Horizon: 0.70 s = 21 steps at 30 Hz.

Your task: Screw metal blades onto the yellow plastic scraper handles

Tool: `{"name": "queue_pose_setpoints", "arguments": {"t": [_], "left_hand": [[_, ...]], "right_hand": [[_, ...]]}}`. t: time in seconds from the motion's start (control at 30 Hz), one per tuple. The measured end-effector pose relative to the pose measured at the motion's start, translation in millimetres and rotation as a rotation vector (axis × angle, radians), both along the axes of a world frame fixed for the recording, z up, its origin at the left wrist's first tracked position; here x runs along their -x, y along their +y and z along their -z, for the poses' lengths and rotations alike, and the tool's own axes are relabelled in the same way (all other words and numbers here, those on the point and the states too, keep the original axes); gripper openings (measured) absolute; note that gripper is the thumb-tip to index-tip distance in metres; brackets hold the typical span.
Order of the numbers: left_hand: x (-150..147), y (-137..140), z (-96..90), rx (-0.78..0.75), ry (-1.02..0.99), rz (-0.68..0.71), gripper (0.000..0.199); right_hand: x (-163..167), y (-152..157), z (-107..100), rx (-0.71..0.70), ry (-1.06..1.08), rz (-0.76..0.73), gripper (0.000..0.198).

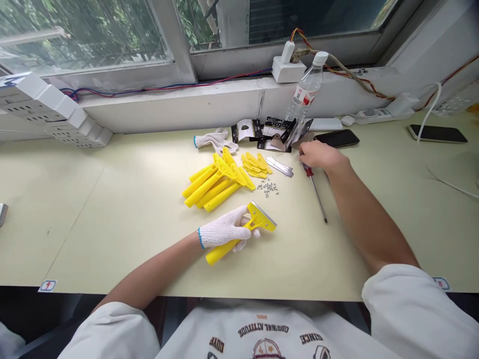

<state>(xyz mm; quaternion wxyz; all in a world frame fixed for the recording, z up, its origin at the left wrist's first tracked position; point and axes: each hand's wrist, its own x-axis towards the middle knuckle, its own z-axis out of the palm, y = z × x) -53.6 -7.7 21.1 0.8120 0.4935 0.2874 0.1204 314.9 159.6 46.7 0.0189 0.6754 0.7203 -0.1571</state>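
Observation:
My left hand (228, 230), in a white knit glove with a blue cuff, grips a yellow scraper (258, 219) by its handle. A metal blade runs along the scraper's head, with small screws in it. My right hand (322, 155) is bare, its fingers curled at the handle end of a red-handled screwdriver (317, 192), whose shaft points toward me. Left of it are thin metal blades (280, 166), small yellow plates (256, 165) and a scatter of small screws or nuts (268, 187). Several yellow scraper handles (215, 184) lie piled above my left hand.
A white glove (216, 140) and black-and-white packaging cards (247, 130) lie along the back wall. Nearby stand a water bottle (307, 89) and a dark phone (338, 138). Another phone (437, 133) with a white cable is far right; white boxes (56, 107) are stacked at left.

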Motion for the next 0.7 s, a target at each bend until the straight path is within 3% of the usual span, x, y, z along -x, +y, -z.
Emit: {"name": "queue_pose_setpoints", "arguments": {"t": [0.13, 0.2, 0.27, 0.33, 0.4, 0.53, 0.7], "left_hand": [[1.6, 0.1, -2.3, 0.018, -0.022, 0.027, 0.057], [2.9, 0.4, -2.0, 0.037, -0.041, 0.049, 0.057], [4.1, 0.6, -0.8, 0.050, -0.063, 0.064, 0.055], [4.8, 0.7, 1.0, 0.055, -0.074, 0.069, 0.055], [4.8, 0.7, 2.9, 0.053, -0.066, 0.071, 0.056], [3.4, 0.6, 4.7, 0.049, -0.035, 0.051, 0.055], [2.4, 0.9, 3.0, 0.054, -0.044, 0.052, 0.051]], "right_hand": [[35.5, -18.1, -11.9, -0.165, 0.045, 0.051, 0.046], [65.6, -31.0, -15.3, -0.083, 0.147, -0.045, 0.049], [96.8, -45.9, -13.3, 0.144, 0.316, -0.173, 0.054], [121.9, -60.0, -6.5, 0.703, 0.664, -0.222, 0.066], [137.1, -70.4, 2.5, 0.972, 0.822, -0.171, 0.071], [144.6, -77.3, 17.0, 1.095, 0.950, -0.060, 0.064], [146.6, -78.6, 23.5, 1.141, 0.997, -0.059, 0.062]]}}
